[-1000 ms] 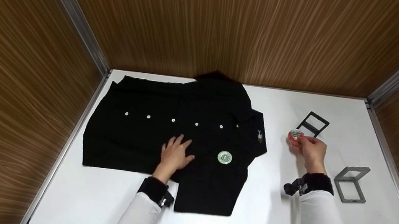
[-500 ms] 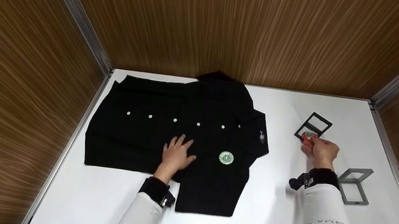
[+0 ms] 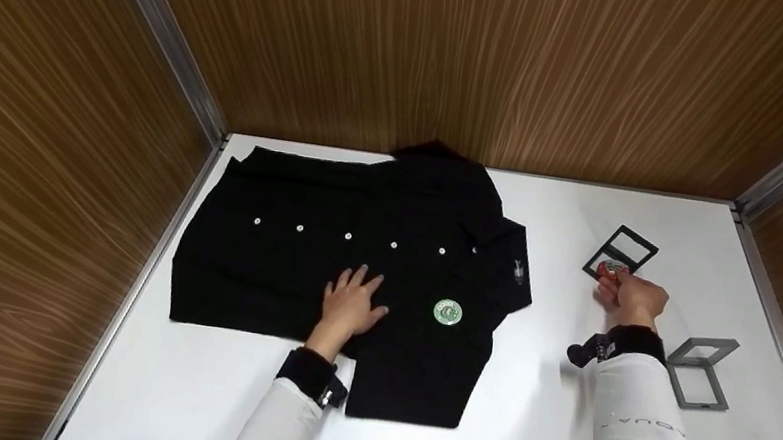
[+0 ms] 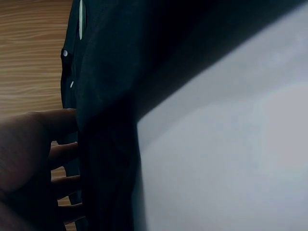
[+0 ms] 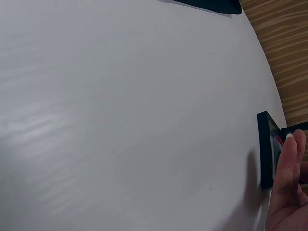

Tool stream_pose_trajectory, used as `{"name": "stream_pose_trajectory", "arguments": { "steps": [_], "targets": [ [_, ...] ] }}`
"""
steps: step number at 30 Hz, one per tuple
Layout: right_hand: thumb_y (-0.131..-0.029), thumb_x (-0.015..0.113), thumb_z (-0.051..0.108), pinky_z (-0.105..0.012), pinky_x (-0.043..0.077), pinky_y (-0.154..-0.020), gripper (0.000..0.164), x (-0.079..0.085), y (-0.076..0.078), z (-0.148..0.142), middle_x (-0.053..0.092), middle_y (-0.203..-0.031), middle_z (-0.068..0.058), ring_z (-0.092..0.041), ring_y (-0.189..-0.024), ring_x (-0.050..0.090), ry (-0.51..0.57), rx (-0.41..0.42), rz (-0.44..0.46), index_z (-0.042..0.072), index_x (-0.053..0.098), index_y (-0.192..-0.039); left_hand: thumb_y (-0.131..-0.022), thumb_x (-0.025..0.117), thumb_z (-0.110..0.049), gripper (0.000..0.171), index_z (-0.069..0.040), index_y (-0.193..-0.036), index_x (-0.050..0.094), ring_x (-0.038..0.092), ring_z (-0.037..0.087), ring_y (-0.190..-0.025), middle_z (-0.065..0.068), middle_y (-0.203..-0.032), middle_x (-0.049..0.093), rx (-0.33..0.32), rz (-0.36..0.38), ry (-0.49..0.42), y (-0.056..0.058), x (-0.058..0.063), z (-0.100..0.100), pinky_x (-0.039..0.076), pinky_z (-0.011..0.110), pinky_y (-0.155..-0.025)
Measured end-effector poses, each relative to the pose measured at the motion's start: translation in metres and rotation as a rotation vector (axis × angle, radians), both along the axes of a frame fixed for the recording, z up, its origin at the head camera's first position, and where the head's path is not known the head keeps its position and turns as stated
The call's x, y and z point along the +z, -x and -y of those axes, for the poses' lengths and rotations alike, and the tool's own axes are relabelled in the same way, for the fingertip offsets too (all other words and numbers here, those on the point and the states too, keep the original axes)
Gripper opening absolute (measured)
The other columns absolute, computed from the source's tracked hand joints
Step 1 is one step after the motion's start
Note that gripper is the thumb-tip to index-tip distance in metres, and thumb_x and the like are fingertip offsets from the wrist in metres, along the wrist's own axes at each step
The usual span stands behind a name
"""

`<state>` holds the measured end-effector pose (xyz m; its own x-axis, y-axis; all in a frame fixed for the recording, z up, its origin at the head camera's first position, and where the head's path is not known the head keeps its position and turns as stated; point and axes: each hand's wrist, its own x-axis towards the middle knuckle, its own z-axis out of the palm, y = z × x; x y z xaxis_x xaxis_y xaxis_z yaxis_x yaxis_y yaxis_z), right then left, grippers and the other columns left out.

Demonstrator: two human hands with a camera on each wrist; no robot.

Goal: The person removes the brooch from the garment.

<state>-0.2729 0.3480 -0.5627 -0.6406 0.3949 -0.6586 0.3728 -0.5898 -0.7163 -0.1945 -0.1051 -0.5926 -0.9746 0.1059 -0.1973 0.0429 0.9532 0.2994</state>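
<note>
Green badge (image 3: 447,312): on shirt (image 3: 371,202)
Left hand (image 3: 349,308): spread, empty
Right hand (image 3: 638,299): pinches red badge (image 3: 610,268), unreleased, at case (image 3: 623,256) near table's (image 3: 558,219) far-right corner

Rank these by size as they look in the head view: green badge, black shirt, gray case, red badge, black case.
1. Black shirt
2. Gray case and black case: unsure; gray lies nearer the camera
3. Green badge and red badge: unsure; the right hand partly covers the red one
</note>
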Motion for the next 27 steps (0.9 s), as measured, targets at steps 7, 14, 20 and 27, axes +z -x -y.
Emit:
{"name": "stream_pose_trajectory", "arguments": {
  "steps": [7, 14, 20, 27],
  "targets": [
    [-0.097, 0.055, -0.002, -0.039, 0.059, -0.06, 0.012, 0.0011, 0.0007, -0.0008, 0.069, -0.069, -0.015, -0.023, -0.057, 0.069, 0.031, 0.031, -0.022, 0.001, 0.052, -0.108, -0.092, 0.065, -0.045, 0.061, -0.023, -0.146, 0.048, 0.026, 0.035, -0.143, 0.008, -0.157, 0.031, -0.003, -0.001, -0.004, -0.0002, 0.0, -0.0006, 0.024, 0.061, -0.11],
    [-0.097, 0.05, -0.004, -0.036, 0.058, -0.052, 0.014, -0.0009, 0.0012, -0.0043, 0.069, -0.067, -0.014, -0.019, -0.052, 0.066, -0.022, 0.071, -0.02, -0.001, 0.051, -0.111, -0.092, 0.065, -0.047, 0.062, -0.024, -0.147, 0.048, 0.027, 0.035, -0.142, 0.008, -0.157, 0.031, -0.011, -0.008, 0.009, -0.0001, -0.0013, -0.0002, 0.025, 0.061, -0.11],
    [-0.097, 0.044, -0.004, -0.037, 0.059, -0.056, 0.016, -0.0011, -0.0002, -0.0053, 0.066, -0.068, -0.013, -0.019, -0.051, 0.065, -0.058, 0.1, -0.009, 0.0, 0.047, -0.112, -0.092, 0.064, -0.047, 0.061, -0.024, -0.147, 0.048, 0.027, 0.035, -0.142, 0.008, -0.157, 0.031, -0.008, -0.01, 0.013, -0.0001, -0.0015, 0.0, 0.025, 0.061, -0.11],
    [-0.098, 0.038, 0.0, -0.035, 0.059, -0.056, 0.018, 0.0021, -0.0026, -0.0073, 0.064, -0.064, -0.01, -0.018, -0.053, 0.067, -0.141, 0.105, -0.037, 0.002, 0.044, -0.115, -0.093, 0.062, -0.047, 0.062, -0.024, -0.148, 0.047, 0.026, 0.035, -0.143, 0.008, -0.158, 0.03, -0.015, 0.002, 0.022, -0.0012, -0.0008, 0.0006, 0.025, 0.061, -0.11]
  ]
}}
